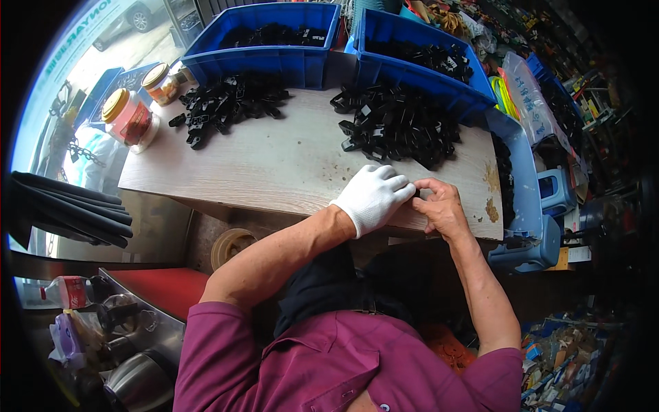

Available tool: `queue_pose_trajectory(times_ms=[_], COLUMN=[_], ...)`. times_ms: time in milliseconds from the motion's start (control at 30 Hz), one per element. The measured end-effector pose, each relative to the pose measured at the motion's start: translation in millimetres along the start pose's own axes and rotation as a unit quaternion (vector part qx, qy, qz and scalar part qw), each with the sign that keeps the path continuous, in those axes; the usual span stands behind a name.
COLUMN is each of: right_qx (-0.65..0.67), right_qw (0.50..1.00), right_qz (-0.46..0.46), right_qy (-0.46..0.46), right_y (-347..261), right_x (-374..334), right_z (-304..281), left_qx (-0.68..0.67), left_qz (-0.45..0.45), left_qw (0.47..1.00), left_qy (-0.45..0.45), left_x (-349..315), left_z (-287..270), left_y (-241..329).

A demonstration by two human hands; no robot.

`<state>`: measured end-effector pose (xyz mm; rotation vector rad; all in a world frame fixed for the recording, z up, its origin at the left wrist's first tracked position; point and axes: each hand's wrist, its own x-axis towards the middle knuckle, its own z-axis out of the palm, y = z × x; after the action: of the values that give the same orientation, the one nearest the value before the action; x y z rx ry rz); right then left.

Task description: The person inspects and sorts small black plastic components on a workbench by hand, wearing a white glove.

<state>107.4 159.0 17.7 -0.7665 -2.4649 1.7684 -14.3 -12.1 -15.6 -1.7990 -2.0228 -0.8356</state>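
Observation:
My left hand [375, 197], in a white knitted glove, is closed near the front edge of the wooden table [295, 165]. Bare, my right hand [441, 208] meets it with thumb and forefinger bent together. Between the two hands shows a bit of a small black part [416, 193]; the rest of it is covered by the fingers. Just beyond my hands lies a heap of black plastic parts [398, 123]. Another pile of black plastic parts [226, 103] rests farther left on the tabletop.
Two blue bins [257, 65] [425, 74] with black parts stand along the back. Two lidded jars [129, 123] [161, 86] sit at the far left. A light blue crate [523, 178] and blue stools [528, 250] are at the right. Below the table is a round bucket [223, 247].

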Motion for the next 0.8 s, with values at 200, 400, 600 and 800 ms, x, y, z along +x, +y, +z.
queue_pose_trajectory(times_ms=[200,400,600,800], right_qx=[-0.023,0.122,0.115,0.184], right_qw=[0.999,0.992,0.981,0.851], right_qz=[0.015,0.003,0.057,0.003], right_qy=[0.039,0.038,0.143,0.492], right_y=[3.7,11.8,7.5,6.1], right_x=[-4.9,-6.3,7.2,44.3], right_z=[-4.4,-14.7,-64.1,-149.1], left_qx=[0.007,0.307,0.347,0.298], left_qz=[-0.125,-0.384,-0.362,-0.267], left_qw=[0.986,0.866,0.862,0.912], left_qy=[0.112,0.088,0.070,0.092], left_x=[-2.1,-50.0,-60.7,-64.9], left_z=[-21.3,-78.1,-73.6,-66.3], left_y=[-1.3,-129.8,-144.6,-118.5])
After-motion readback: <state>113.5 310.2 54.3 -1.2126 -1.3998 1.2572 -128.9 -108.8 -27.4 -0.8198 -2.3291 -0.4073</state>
